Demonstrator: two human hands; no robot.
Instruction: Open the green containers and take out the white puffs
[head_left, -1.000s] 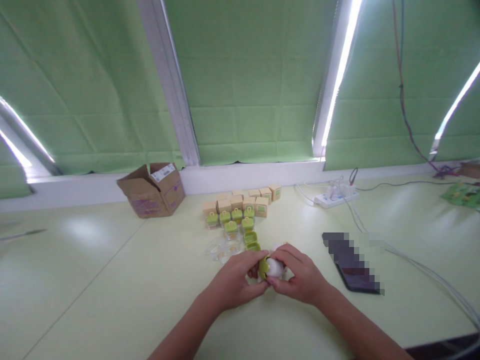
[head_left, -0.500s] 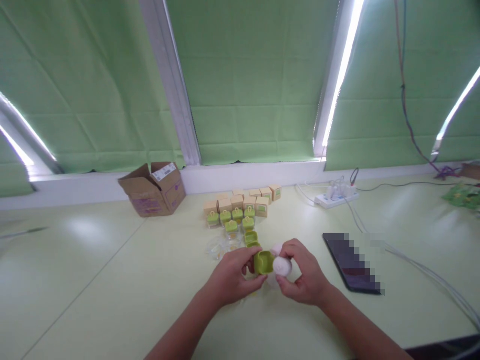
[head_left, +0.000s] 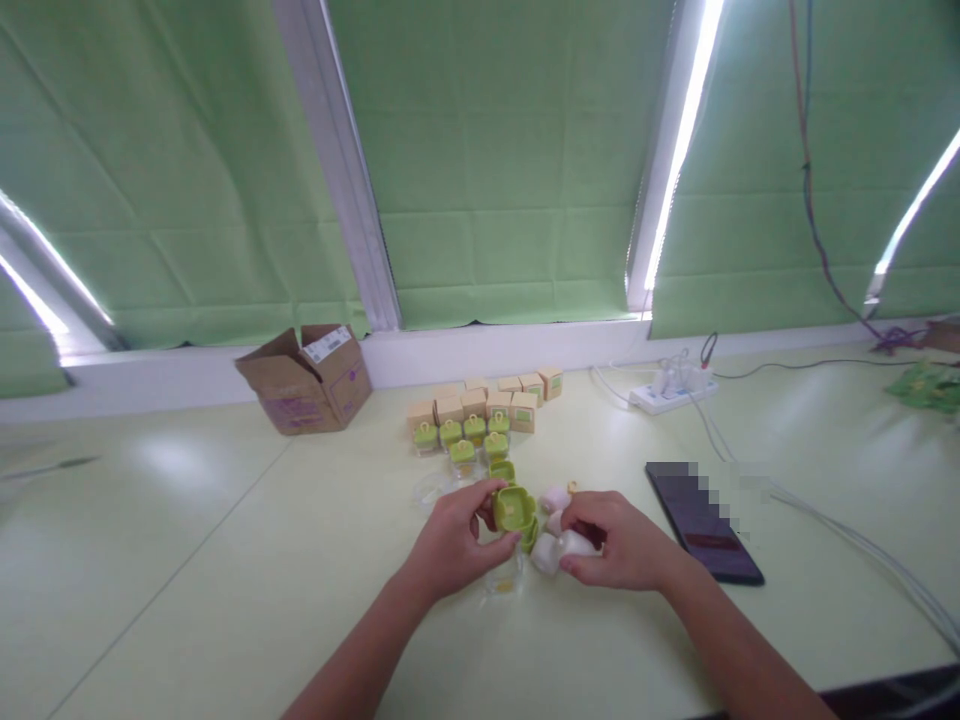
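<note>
My left hand (head_left: pixel 456 541) pinches a green square lid (head_left: pixel 514 508) just above the table. My right hand (head_left: pixel 621 550) holds a small white soft piece (head_left: pixel 574 544) low beside it, close to another white piece (head_left: pixel 544 556) on the table. A clear little jar (head_left: pixel 505 580) stands under my left fingers. Behind the hands lie a pinkish white piece (head_left: pixel 556 497), more green lids (head_left: pixel 501 470) and a row of green-lidded jars (head_left: pixel 461 436).
Small tan boxes (head_left: pixel 487 396) line the back by the window sill. An open cardboard box (head_left: pixel 306 378) sits at the back left. A dark phone (head_left: pixel 703 520) lies to the right, with a power strip (head_left: pixel 666 393) and white cables (head_left: pixel 862 545) beyond it.
The green lid and the white piece have come apart. My left hand turned the lid to face up, and my right hand lowered the white piece toward the table.
</note>
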